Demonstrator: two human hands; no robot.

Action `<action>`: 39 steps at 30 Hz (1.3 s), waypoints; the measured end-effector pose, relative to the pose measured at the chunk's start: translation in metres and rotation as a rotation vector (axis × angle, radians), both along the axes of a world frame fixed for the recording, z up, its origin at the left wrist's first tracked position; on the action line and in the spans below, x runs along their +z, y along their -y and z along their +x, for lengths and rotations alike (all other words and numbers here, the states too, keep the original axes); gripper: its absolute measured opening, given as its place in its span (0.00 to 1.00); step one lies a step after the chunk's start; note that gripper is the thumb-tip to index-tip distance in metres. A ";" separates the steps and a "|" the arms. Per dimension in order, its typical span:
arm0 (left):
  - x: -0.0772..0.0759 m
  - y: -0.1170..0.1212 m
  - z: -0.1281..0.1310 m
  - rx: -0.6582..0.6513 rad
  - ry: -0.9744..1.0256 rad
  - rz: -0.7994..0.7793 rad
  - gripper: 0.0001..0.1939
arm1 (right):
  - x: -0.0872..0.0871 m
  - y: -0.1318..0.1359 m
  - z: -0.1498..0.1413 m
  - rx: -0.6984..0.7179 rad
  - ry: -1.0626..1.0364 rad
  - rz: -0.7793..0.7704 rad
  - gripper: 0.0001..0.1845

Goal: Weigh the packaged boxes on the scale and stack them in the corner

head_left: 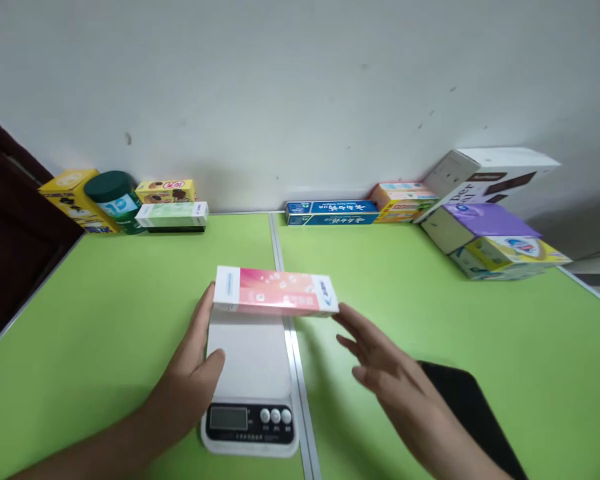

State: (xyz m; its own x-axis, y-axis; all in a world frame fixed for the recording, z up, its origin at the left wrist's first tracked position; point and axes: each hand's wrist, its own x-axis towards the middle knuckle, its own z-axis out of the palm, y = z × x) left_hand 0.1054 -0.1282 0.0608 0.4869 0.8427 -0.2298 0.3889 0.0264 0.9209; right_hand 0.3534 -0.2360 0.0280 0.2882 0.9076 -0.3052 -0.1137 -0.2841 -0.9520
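Observation:
A pink and white carton lies crosswise over the far end of a white kitchen scale, its right end sticking out past the platform. I cannot tell whether it rests fully on the scale. My left hand is beside the scale, fingers stretched forward to the carton's left end, thumb apart over the platform's edge. At the carton's right end, the fingertips of my right hand touch or nearly touch its corner; the fingers are spread. The scale's display looks blank, with several round buttons beside it.
A black flat object lies partly under my right forearm. Along the wall stand a green-lidded jar, a green and white carton, a blue carton and a white box. A purple-topped box leans at right.

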 end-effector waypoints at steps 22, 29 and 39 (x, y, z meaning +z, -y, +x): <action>-0.027 0.041 -0.063 0.103 0.178 -0.120 0.41 | -0.009 -0.003 -0.052 -0.193 0.121 -0.193 0.30; 0.008 -0.038 -0.067 0.142 0.251 0.018 0.42 | 0.019 -0.083 -0.071 -0.120 0.112 -0.060 0.28; -0.003 -0.214 -0.068 0.414 0.434 0.156 0.43 | 0.006 -0.259 -0.114 0.014 0.222 0.314 0.32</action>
State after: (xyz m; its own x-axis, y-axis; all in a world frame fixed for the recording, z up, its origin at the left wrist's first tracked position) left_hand 0.0376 0.0862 0.0576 0.1335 0.9894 0.0570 -0.0357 -0.0527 0.9980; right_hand 0.2390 0.0232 0.0341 0.3034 0.9512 0.0564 0.1073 0.0248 -0.9939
